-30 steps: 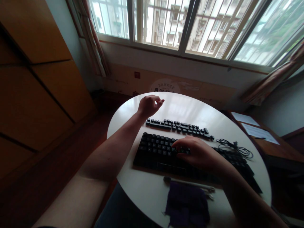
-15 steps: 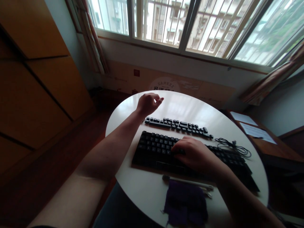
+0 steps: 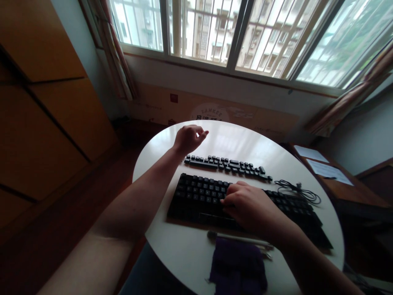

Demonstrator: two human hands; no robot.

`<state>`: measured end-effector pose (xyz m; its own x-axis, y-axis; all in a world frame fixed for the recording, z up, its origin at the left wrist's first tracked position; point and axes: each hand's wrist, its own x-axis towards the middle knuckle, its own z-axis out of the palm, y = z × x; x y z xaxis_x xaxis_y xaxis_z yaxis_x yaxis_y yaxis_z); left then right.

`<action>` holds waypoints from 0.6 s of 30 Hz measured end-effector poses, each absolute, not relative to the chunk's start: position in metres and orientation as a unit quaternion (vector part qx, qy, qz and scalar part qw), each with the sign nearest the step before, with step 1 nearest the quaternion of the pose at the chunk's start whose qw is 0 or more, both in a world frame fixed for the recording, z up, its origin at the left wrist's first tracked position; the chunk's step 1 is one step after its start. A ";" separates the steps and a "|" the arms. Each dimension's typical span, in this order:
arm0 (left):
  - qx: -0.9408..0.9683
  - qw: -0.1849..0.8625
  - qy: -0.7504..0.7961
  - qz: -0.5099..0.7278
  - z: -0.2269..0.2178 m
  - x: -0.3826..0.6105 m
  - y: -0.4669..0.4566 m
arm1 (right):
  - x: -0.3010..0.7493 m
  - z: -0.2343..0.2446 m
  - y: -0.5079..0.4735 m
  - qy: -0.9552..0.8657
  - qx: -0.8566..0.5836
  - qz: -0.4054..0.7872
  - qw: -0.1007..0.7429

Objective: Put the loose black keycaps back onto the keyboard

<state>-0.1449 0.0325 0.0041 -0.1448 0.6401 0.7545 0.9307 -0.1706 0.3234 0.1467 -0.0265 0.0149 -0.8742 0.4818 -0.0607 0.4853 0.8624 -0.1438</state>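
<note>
A black keyboard lies on the round white table. Over its middle, my right hand is closed, fingertips bent down at the keys; anything pinched there is hidden from view. Behind the keyboard, loose black keycaps stand in rows. Past the left end of these rows, my left hand is raised over the tabletop with curled fingers. Light shows through a small gap beside its thumb, and I cannot make out whether it holds anything small.
A dark purple cloth and a thin brush-like tool lie in front of the keyboard. A coiled black cable rests at the right. Beyond the table's right edge, papers lie on a brown wooden surface. Windows face me.
The view has shifted slightly. My right hand stays over the middle of the keyboard with its fingers a little changed in pose; my left hand keeps nearly the same curled pose.
</note>
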 end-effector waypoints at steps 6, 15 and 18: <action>-0.643 0.169 -0.625 -0.410 0.000 -0.140 0.033 | 0.151 0.018 -0.028 0.965 0.244 -0.076 0.060; -0.671 0.105 -0.678 -0.282 -0.011 -0.136 0.038 | 0.155 0.022 -0.007 0.984 0.129 -0.122 0.006; -0.668 0.013 -0.727 -0.159 -0.014 -0.140 0.040 | 0.154 0.022 -0.003 0.984 0.115 -0.134 0.018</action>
<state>-0.1401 0.0404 -0.0143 -0.1084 0.9668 0.2314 0.9751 0.0582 0.2138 0.1540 -0.0027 0.0223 -0.9728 0.2223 -0.0659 0.2318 0.9376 -0.2591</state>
